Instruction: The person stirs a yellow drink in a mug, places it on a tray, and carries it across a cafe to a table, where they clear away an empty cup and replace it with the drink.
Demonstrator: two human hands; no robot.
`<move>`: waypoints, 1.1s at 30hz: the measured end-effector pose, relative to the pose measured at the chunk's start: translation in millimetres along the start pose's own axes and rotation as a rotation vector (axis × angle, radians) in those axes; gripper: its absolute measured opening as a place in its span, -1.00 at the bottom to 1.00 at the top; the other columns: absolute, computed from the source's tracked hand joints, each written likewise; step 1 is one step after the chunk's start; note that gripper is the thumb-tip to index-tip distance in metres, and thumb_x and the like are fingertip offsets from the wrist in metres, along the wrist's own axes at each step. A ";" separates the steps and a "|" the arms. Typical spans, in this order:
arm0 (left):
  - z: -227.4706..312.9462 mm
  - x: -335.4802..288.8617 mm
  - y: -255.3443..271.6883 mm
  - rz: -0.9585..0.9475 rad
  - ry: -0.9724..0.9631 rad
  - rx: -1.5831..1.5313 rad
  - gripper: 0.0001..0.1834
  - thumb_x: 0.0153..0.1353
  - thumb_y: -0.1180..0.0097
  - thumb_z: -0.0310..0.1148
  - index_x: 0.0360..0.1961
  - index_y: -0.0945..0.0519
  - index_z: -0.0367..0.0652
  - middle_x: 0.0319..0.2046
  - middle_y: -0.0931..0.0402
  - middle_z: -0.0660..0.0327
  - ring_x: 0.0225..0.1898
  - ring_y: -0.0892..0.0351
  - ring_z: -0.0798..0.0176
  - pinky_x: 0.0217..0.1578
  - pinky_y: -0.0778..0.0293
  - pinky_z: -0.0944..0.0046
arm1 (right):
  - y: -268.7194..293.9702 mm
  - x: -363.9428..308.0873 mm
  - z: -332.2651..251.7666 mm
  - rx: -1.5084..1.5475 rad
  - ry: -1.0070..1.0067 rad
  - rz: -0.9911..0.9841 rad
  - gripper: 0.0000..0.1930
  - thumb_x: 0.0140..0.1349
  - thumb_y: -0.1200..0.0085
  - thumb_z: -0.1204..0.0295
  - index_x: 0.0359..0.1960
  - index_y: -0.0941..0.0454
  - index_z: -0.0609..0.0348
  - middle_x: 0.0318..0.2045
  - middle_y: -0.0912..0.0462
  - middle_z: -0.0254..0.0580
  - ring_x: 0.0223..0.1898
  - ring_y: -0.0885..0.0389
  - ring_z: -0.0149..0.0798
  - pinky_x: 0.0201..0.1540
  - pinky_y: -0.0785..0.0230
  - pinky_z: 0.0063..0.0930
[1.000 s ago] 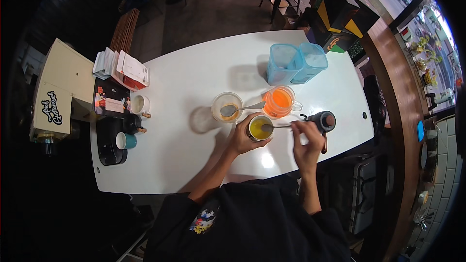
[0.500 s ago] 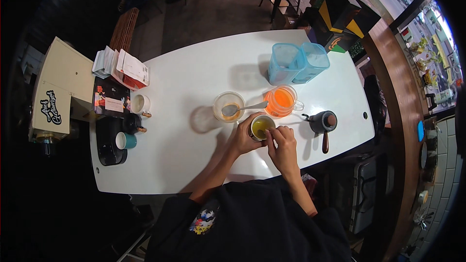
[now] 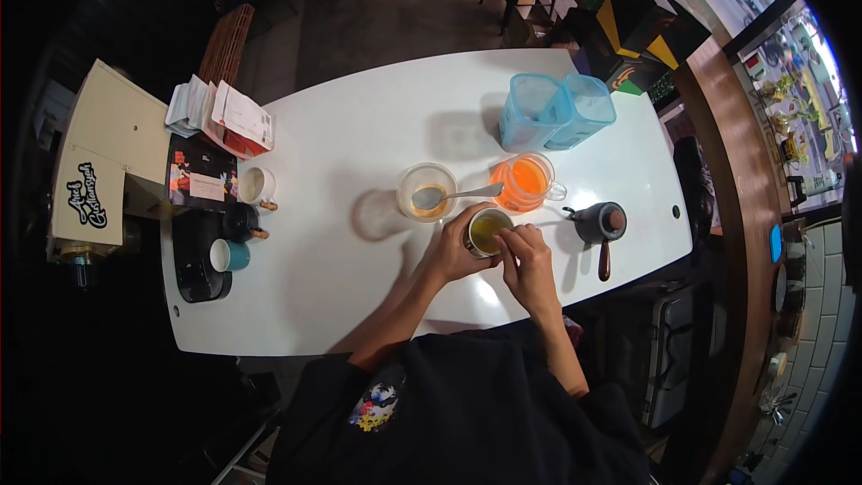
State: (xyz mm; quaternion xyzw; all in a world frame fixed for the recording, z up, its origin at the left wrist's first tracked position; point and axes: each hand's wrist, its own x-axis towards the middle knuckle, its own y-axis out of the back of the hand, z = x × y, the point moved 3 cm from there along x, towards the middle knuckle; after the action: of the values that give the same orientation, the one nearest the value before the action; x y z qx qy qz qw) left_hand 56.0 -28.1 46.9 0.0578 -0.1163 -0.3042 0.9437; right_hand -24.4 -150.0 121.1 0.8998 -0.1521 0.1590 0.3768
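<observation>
My left hand [image 3: 452, 251] is wrapped round a cup [image 3: 472, 230] of yellow-green liquid near the table's front edge. Over its right rim, my right hand [image 3: 530, 262] pinches what looks like a thin spoon handle; the fingers hide most of it. Just beyond the left hand stands a clear glass [image 3: 409, 202] with a little brown residue inside. A metal spoon [image 3: 467, 192] lies across its top, the handle pointing right. Orange drink fills a glass mug [image 3: 523, 181] behind the cup.
To the right sits a dark kettle [image 3: 597, 224] with a wooden handle. Two blue translucent containers [image 3: 536, 117] stand at the back of the white table [image 3: 341, 153]. Along its left side are a white cup [image 3: 258, 187], a black cup [image 3: 242, 223], a teal cup [image 3: 231, 256] and packets [image 3: 241, 117].
My right hand has shifted slightly within the cup's rim, and the dark shape seen in the liquid before is now less visible. Both hands keep their hold.
</observation>
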 end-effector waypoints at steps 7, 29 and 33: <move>-2.5 -0.4 -1.4 0.027 -0.042 -0.013 -0.16 -0.17 -0.56 -0.36 0.20 -0.44 -0.21 -0.05 -0.64 0.12 -0.01 -0.66 0.21 0.03 -0.56 0.18 | 7.1 -1.0 -1.5 -0.107 -0.044 0.059 -0.93 0.20 -0.14 0.67 -0.28 -0.62 0.39 -0.48 -0.51 0.01 -0.40 -0.44 0.00 -0.30 -0.30 -0.18; -6.0 -2.0 -2.1 0.014 -0.017 -0.035 -0.16 -0.17 -0.60 -0.29 0.18 -0.46 -0.22 -0.03 -0.65 0.07 -0.01 -0.68 0.18 0.01 -0.58 0.20 | -3.2 -1.6 -2.2 -0.015 -0.015 -0.024 -0.88 0.14 -0.17 0.65 -0.27 -0.64 0.30 -0.46 -0.56 -0.09 -0.36 -0.49 -0.04 -0.19 -0.24 -0.20; -0.5 -1.1 -1.0 0.014 -0.062 0.014 -0.16 -0.17 -0.60 -0.31 0.18 -0.46 -0.22 -0.04 -0.65 0.07 -0.01 -0.68 0.17 0.01 -0.58 0.19 | 4.6 -0.9 -1.4 -0.118 -0.033 0.023 -0.89 0.14 -0.17 0.64 -0.28 -0.63 0.29 -0.46 -0.55 -0.10 -0.36 -0.47 -0.04 -0.19 -0.23 -0.21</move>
State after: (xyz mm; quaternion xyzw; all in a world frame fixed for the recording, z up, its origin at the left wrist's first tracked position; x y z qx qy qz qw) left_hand 54.7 -28.2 46.0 0.0542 -0.1482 -0.2985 0.9413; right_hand -27.3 -152.0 124.6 0.8766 -0.1776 0.1393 0.4250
